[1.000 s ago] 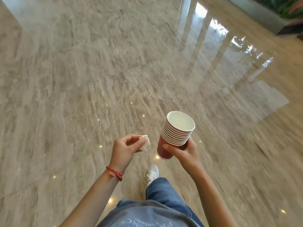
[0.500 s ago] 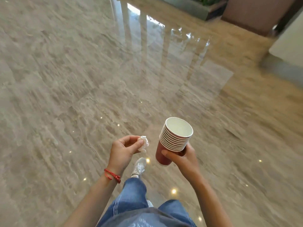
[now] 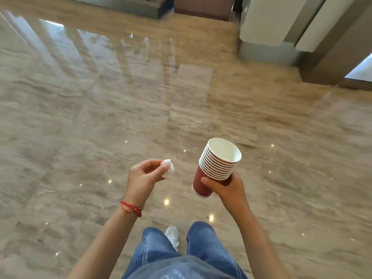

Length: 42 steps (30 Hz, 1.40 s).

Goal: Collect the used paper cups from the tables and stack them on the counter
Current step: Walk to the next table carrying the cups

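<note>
A stack of several red paper cups [image 3: 216,168] with white rims, nested and tilted to the upper right, is gripped near its base by my right hand [image 3: 227,188]. The top cup looks empty inside. My left hand [image 3: 142,178] pinches a crumpled white tissue [image 3: 168,170] between thumb and fingers, a little left of the stack. A red cord bracelet circles my left wrist. Both hands are held in front of my body above the floor. No table or counter top is visible.
Glossy beige marble floor [image 3: 100,117] spreads all around. A white rounded fixture [image 3: 267,19] and a beige pillar [image 3: 332,53] stand at the upper right. A planter edge [image 3: 124,5] runs along the top. My jeans and a white shoe [image 3: 172,236] show below.
The view has swung to the right while I walk; the white fixture and pillar have come into sight. Both hands keep the same hold on tissue and cups.
</note>
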Available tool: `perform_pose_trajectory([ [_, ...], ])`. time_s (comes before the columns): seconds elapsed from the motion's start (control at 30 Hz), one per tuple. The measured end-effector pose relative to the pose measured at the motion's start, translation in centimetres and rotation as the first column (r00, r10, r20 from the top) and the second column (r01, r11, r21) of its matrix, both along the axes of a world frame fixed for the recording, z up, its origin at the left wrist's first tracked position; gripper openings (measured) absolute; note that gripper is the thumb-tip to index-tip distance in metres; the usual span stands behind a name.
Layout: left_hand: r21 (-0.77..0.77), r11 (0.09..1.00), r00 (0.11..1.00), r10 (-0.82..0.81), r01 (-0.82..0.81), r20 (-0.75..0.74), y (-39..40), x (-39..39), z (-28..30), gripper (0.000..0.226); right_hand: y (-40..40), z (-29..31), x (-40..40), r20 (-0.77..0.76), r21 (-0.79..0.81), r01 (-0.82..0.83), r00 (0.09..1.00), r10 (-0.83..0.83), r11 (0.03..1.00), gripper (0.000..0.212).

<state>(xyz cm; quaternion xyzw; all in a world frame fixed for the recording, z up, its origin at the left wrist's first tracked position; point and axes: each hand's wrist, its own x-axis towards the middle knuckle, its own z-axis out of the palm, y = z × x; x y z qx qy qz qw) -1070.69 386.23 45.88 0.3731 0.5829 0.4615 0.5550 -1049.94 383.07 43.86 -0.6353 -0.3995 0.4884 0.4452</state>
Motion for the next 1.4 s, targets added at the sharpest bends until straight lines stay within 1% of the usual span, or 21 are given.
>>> perform_pose_trajectory([
  [0.2,-0.043,0.997,0.998,-0.061,0.060,-0.009,8.9,1.3,-0.9,0.005,7.1,-0.5,1.1,0.001,0.010,0.077,0.997,-0.077,0.997,0.042],
  [0.27,-0.037,0.996,0.997,-0.078,0.078,-0.010,12.4,2.1,-1.3,0.006,10.4,-0.8,1.8,0.004,0.019,0.079,0.997,-0.079,0.997,0.043],
  [0.37,-0.041,0.996,0.996,-0.084,0.083,-0.015,18.4,3.6,-0.1,0.007,16.2,0.6,3.2,-0.003,0.018,0.076,0.997,-0.076,0.997,0.046],
  [0.53,-0.036,0.995,0.996,-0.091,0.091,-0.002,30.0,7.7,-0.1,0.005,28.2,0.5,6.7,-0.001,0.047,0.075,0.997,-0.075,0.996,0.049],
  [0.7,-0.012,0.997,0.997,-0.081,0.081,0.015,41.2,11.1,1.6,0.007,39.7,2.2,10.8,0.012,0.072,0.061,0.998,-0.062,0.996,0.051],
  [0.83,0.002,0.997,0.997,-0.078,0.078,0.024,49.0,13.2,2.3,0.007,47.5,2.6,12.8,0.005,0.066,0.063,0.998,-0.063,0.996,0.048],
  [1.0,-0.017,0.997,0.996,-0.070,0.071,0.048,59.7,14.8,1.6,0.004,57.8,1.6,14.2,-0.018,0.044,0.049,0.999,-0.049,0.998,0.048],
  [1.03,-0.015,0.997,0.995,-0.081,0.081,0.053,63.0,15.2,1.2,0.005,60.9,1.1,14.5,-0.019,0.045,0.057,0.998,-0.057,0.997,0.049],
  [1.1,-0.011,0.995,0.994,-0.093,0.094,0.059,66.9,16.0,1.3,0.006,64.7,1.2,14.7,-0.042,0.046,0.062,0.997,-0.060,0.997,0.049],
  [1.2,0.000,0.994,0.992,-0.112,0.112,0.066,75.7,17.0,1.3,0.005,73.3,1.2,15.1,-0.042,0.062,0.091,0.995,-0.088,0.994,0.049],
  [1.4,0.045,0.984,0.984,-0.172,0.171,0.037,92.0,18.4,3.9,0.004,88.0,3.2,16.7,-0.043,0.102,0.130,0.991,-0.126,0.986,0.047],
])
